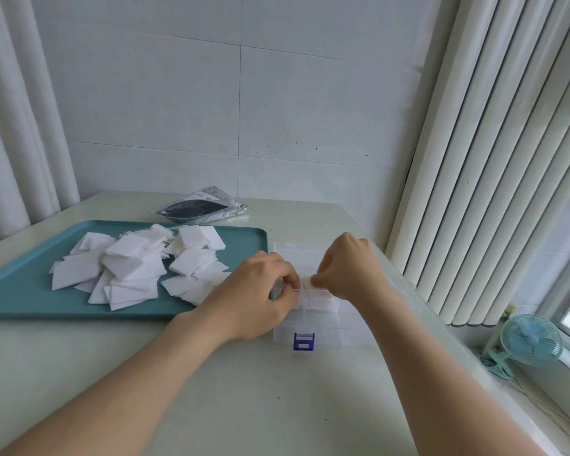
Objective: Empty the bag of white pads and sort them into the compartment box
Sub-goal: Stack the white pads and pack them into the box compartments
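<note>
While most of the white pads lie heaped in a loose pile inside the teal tray, the sorting is, by my reading, only begun. The pale surface carries everything, and the tray takes up its left part. Just beside the tray's right edge sits the clear compartment box, lid open, walls so transparent that its dividers are hard to make out. Beyond the tray's far edge lies the bag, flat and apparently emptied.

To the right of the tray's right edge, over the box, both hands meet. The left hand has its fingers curled onto one end of a small stack of pads. The right hand pinches the other end between thumb and fingertips. Which compartment the stack is going into I cannot tell.

The pads look thin, soft and very light, so they will likely bend, fan out or slide off one another. I would take them in a shallow squared stack, pinched at two opposite edges, and keep the pinch until they are seated flat. The box looks light too and could shift under a push. Its small blue latch hangs at the box's near wall, away from the tray's near right corner.
</note>
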Motion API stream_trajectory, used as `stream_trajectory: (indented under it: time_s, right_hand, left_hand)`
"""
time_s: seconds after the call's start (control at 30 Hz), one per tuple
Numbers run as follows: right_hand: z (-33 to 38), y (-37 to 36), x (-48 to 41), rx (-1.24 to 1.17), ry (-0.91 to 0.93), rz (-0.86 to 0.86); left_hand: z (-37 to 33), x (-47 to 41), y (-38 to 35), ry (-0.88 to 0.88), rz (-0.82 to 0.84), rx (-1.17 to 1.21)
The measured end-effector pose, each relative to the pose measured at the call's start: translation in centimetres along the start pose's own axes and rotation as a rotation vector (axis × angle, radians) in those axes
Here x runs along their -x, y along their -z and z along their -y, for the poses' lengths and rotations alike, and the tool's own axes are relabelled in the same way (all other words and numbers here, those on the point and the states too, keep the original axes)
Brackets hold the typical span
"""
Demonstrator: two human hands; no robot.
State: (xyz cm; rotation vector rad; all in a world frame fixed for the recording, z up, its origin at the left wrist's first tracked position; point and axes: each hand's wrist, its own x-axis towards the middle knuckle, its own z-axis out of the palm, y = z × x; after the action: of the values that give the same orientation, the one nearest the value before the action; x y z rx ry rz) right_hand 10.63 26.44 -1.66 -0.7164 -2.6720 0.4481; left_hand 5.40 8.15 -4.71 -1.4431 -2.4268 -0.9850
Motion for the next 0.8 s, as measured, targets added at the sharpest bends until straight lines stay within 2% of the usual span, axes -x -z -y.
stream_trajectory:
  time_s: [0.1, 0.2, 0.27, 0.33, 0.47, 0.57, 0.67, 0.8]
  right_hand:
    - [0.1, -0.4, 0.0, 0.030, 0.014, -0.019]
    - [0.9, -0.4, 0.6, -0.013, 0.056, -0.096]
    - [2.1, -0.3, 1.1, -0.056, 0.108, -0.176]
    - [3.4, -0.3, 2.0, -0.085, 0.194, -0.202]
    - [5.4, -0.9, 3.4, -0.097, 0.328, -0.189]
    - [6.0, -1.7, 4.0, -0.092, 0.373, -0.152]
    - [6.2, -2.3, 4.1, -0.094, 0.386, -0.132]
    - [6.1, -2.5, 4.1, -0.104, 0.368, -0.122]
  left_hand:
    - [0.1, -0.2, 0.3, 0.046, -0.032, 0.077]
    - [0.7, -0.5, 0.9, 0.106, -0.174, 0.070]
    - [1.3, -0.7, 1.8, 0.210, -0.275, -0.011]
    - [1.9, -0.6, 2.9, 0.381, -0.293, -0.110]
    - [2.5, -0.1, 4.4, 0.636, -0.025, -0.393]
    - [2.6, 0.1, 4.7, 0.728, 0.184, -0.400]
    - [3.1, -0.2, 4.5, 0.709, 0.298, -0.416]
    - [3.0, -0.3, 4.3, 0.606, 0.273, -0.428]
